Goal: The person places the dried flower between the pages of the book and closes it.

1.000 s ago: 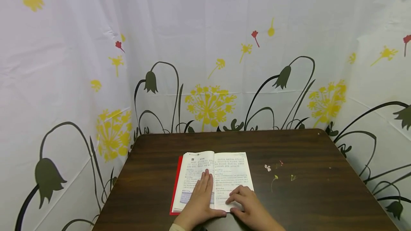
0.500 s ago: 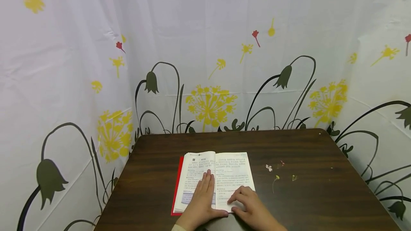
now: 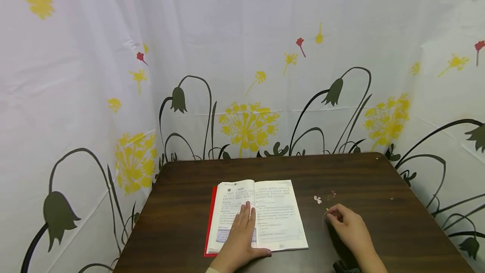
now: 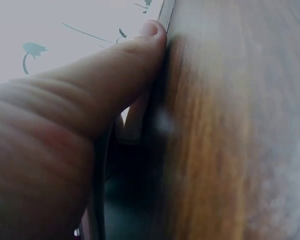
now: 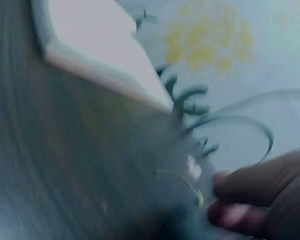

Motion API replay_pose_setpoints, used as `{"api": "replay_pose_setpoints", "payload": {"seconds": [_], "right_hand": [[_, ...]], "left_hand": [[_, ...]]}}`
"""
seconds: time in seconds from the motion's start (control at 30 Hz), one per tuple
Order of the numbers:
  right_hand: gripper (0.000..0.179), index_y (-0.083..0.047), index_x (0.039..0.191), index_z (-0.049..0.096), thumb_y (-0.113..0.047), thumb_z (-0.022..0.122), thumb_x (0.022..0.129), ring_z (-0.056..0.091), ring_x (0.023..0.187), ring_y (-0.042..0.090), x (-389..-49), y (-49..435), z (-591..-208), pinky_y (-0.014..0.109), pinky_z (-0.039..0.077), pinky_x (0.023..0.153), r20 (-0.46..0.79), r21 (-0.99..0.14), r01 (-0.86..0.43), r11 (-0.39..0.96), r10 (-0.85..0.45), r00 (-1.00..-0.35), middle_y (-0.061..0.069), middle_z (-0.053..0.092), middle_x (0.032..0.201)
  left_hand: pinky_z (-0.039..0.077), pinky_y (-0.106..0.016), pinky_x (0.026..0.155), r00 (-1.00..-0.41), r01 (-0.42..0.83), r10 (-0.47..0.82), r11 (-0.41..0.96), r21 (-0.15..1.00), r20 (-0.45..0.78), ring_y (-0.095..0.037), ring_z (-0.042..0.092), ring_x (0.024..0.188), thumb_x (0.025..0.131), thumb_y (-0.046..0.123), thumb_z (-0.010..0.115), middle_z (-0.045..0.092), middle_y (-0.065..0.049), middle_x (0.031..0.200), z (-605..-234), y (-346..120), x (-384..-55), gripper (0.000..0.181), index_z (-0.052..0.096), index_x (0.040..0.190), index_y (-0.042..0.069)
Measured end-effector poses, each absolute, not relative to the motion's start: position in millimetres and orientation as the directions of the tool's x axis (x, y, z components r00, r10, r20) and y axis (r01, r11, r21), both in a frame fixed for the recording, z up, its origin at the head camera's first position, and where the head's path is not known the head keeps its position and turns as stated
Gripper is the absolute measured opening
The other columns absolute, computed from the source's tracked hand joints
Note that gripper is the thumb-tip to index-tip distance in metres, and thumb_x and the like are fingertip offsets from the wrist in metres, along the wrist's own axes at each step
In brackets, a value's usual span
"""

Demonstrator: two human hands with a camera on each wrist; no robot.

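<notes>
An open book with a red cover lies on the dark wooden table. My left hand rests flat across its left page and middle fold, thumb stretched along the lower edge; the left wrist view shows that thumb close up. To the right of the book, my right hand is at a small yellow flower with a thin curved stem. In the blurred right wrist view, the thumb and finger stand slightly apart, their tips right beside the yellow flower head. The flower lies on the tabletop.
A pale pink flower and a tiny red one lie just beyond the right hand. Behind the wooden table hangs a white curtain with printed flowers. A black strap is on the right wrist.
My right hand has left the book's right page and moved right to the yellow flower, covering the small yellowish sprig beside it. The left hand has stayed on the book.
</notes>
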State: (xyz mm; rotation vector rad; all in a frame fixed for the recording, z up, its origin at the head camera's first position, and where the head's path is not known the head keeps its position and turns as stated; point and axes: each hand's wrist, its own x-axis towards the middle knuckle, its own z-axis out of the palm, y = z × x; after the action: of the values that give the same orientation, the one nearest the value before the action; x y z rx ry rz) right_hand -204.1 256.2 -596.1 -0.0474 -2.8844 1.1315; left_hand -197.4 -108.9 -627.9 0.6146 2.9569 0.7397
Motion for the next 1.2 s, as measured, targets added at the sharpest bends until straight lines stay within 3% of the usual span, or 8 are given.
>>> {"api": "replay_pose_setpoints", "payload": {"seconds": [0.13,0.3,0.43,0.73,1.2], "right_hand": [[0.020,-0.018,0.115,0.075,-0.032,0.077,0.103,0.052,0.067,0.012,-206,267,-611,0.028,0.040,0.061,-0.022,-0.676,0.070,0.733,0.074,-0.997,-0.004,0.065,0.084],[0.032,-0.021,0.117,0.075,-0.046,0.080,0.098,0.053,0.068,0.012,-211,259,-616,0.031,0.040,0.061,0.006,-0.651,0.055,0.757,0.077,-0.997,-0.007,0.065,0.083],[0.036,-0.022,0.120,0.075,-0.047,0.083,0.095,0.052,0.063,0.012,-212,254,-616,0.031,0.039,0.056,0.009,-0.624,0.061,0.779,0.085,-0.996,-0.008,0.063,0.078],[0.021,-0.025,0.114,0.076,-0.034,0.083,0.097,0.050,0.061,0.012,-209,252,-616,0.031,0.036,0.055,0.044,-0.602,0.043,0.798,0.088,-0.995,-0.008,0.059,0.076],[0.011,-0.027,0.101,0.076,-0.032,0.084,0.096,0.053,0.066,0.012,-213,255,-619,0.033,0.038,0.057,0.049,-0.603,0.046,0.797,0.094,-0.994,-0.010,0.063,0.079]], "left_hand": [[0.025,-0.065,0.134,-0.917,0.382,0.393,0.813,0.440,0.069,-0.044,0.013,0.171,0.074,0.075,0.087,0.011,-0.022,0.183,-630,-110,-197,0.139,0.023,0.172,-0.002],[0.024,-0.065,0.134,-0.916,0.388,0.394,0.810,0.440,0.083,-0.043,0.011,0.171,0.075,0.075,0.087,0.011,-0.021,0.184,-630,-109,-200,0.139,0.022,0.172,-0.001],[0.023,-0.064,0.135,-0.916,0.384,0.393,0.809,0.445,0.078,-0.042,0.010,0.171,0.076,0.074,0.087,0.010,-0.020,0.184,-628,-110,-201,0.138,0.022,0.172,-0.001],[0.021,-0.065,0.135,-0.921,0.366,0.387,0.810,0.457,0.051,-0.041,0.007,0.172,0.074,0.078,0.085,0.007,-0.019,0.184,-630,-110,-200,0.141,0.020,0.173,0.000],[0.022,-0.066,0.134,-0.918,0.373,0.394,0.818,0.437,0.045,-0.042,0.010,0.171,0.076,0.076,0.085,0.008,-0.019,0.184,-629,-109,-199,0.137,0.023,0.173,0.001]]}}
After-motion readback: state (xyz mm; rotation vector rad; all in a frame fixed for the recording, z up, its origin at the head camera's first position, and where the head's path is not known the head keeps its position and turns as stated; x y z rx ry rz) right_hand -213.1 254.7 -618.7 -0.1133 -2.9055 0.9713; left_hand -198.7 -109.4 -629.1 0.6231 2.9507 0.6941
